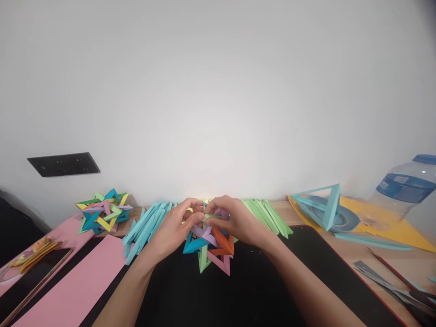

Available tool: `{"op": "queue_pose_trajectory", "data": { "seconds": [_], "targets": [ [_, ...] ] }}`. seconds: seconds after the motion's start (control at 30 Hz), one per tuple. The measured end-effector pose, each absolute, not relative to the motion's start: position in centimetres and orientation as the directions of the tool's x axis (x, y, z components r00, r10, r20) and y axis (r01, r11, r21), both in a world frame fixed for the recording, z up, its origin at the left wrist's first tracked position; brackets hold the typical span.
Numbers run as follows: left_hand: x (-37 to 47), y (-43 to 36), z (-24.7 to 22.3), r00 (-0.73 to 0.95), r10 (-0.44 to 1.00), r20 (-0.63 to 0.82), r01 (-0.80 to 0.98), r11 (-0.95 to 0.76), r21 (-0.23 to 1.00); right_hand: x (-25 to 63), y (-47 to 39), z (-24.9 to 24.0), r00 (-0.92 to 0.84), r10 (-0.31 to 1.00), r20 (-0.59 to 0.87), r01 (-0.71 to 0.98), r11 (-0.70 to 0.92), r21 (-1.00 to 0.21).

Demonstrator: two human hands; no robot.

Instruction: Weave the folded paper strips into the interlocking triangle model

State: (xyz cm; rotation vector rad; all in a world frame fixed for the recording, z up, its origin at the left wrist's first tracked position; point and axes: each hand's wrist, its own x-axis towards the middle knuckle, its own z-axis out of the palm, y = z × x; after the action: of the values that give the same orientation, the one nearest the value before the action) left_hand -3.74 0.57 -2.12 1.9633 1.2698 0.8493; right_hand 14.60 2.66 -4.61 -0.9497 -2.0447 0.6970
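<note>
Between my hands is a folded-paper star (221, 245) in orange, blue, purple, pink and green, held just above the black mat (190, 299). My left hand (177, 227) grips its upper left side, thumb and fingers pinched near the top. From the right, my right hand (231, 220) pinches a light green strip at the star's top. The two sets of fingertips nearly meet there, and they hide part of the upper folds. Folded light blue strips (146, 229) lie left of my hands, folded light green strips (267, 215) to the right.
A second paper star (104, 211) sits far left. Pink paper (75, 286) and a phone (37, 281) lie nearer. At right are a light blue paper frame (332, 206) over a blue plate (350, 220), a water bottle (405, 188), a pencil (391, 268) and scissors (391, 286).
</note>
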Motion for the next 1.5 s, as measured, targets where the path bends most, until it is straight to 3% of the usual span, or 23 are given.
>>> {"op": "queue_pose_trajectory", "data": {
  "seconds": [0.27, 0.67, 0.93, 1.13, 1.3, 1.5],
  "targets": [
    [-4.0, 1.0, -2.6, 0.39, 0.913, 0.118, 0.508, -0.32, 0.799, 14.7, 2.7, -4.7, -0.429, 0.83, 0.357, 0.342, 0.515, -0.786],
    [-3.0, 0.8, -2.8, 0.28, 0.952, 0.125, 0.46, -0.247, 0.853, 14.9, 2.7, -4.1, -0.444, 0.851, 0.281, 0.287, 0.432, -0.855],
    [-3.0, 0.7, -2.5, 0.265, 0.959, 0.099, 0.447, -0.214, 0.869, 15.3, 2.9, -4.2, -0.473, 0.85, 0.232, 0.139, 0.332, -0.933],
    [-3.0, 0.8, -2.6, 0.265, 0.959, 0.104, 0.442, -0.217, 0.871, 15.1, 2.3, -3.6, -0.441, 0.849, 0.292, 0.228, 0.421, -0.878],
    [-2.9, 0.6, -2.5, 0.268, 0.959, 0.094, 0.437, -0.208, 0.875, 15.0, 1.7, -3.0, -0.376, 0.895, 0.239, 0.335, 0.372, -0.866],
    [-2.7, 0.6, -2.5, 0.263, 0.961, 0.087, 0.466, -0.205, 0.861, 15.3, 1.8, -3.1, -0.334, 0.923, 0.189, 0.334, 0.303, -0.892]
  ]
}}
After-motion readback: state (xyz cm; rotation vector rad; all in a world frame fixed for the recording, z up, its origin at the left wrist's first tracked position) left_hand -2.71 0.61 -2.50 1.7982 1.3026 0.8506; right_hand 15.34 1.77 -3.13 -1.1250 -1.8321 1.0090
